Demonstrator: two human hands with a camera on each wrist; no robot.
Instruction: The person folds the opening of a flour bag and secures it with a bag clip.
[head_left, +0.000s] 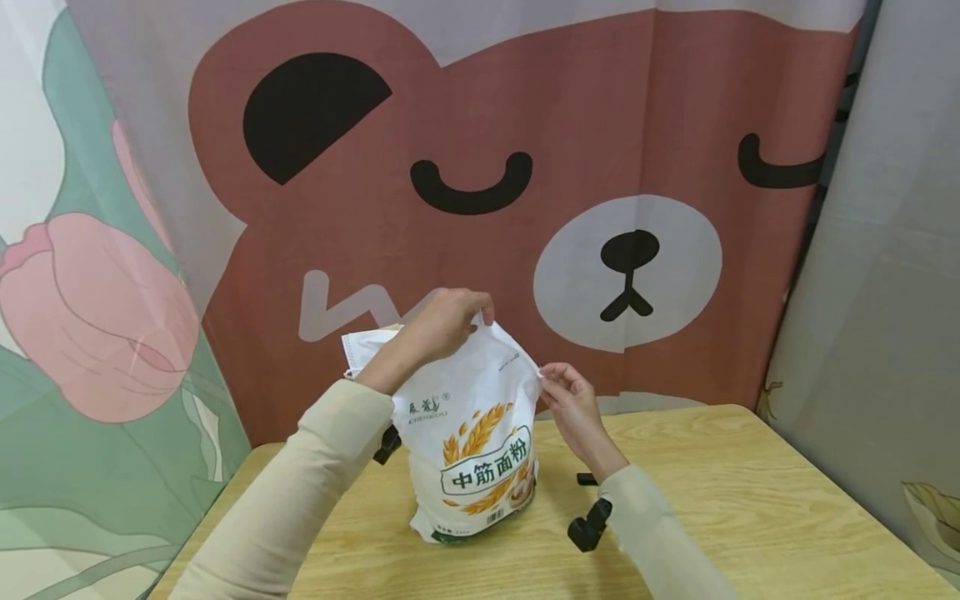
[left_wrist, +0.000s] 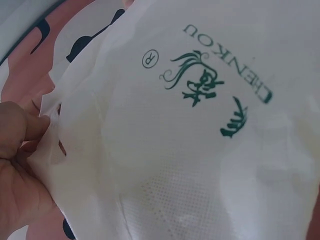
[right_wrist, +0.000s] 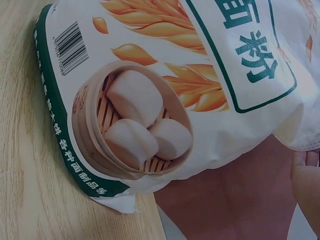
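A white flour bag [head_left: 472, 400] with green lettering and orange wheat stands upright on the wooden table [head_left: 675, 467]. My left hand [head_left: 448, 323] pinches its top edge; in the left wrist view, that hand [left_wrist: 22, 170] has thumb and fingers on the white fabric [left_wrist: 150, 135] beside a small slit. On the bag's upper right edge, the fingertips of my right hand [head_left: 576, 410] pinch the corner. The right wrist view shows the bag's lower front [right_wrist: 135, 120] with a picture of buns in a steamer, and part of my right hand [right_wrist: 306, 185] at the right edge.
Behind the table hangs a curtain [head_left: 480, 258] with a brown bear face. A flower-patterned curtain [head_left: 97, 317] is at the left, a grey one [head_left: 885, 275] at the right. Black wrist-worn pieces show near my left wrist [head_left: 387, 445] and right wrist [head_left: 589, 527].
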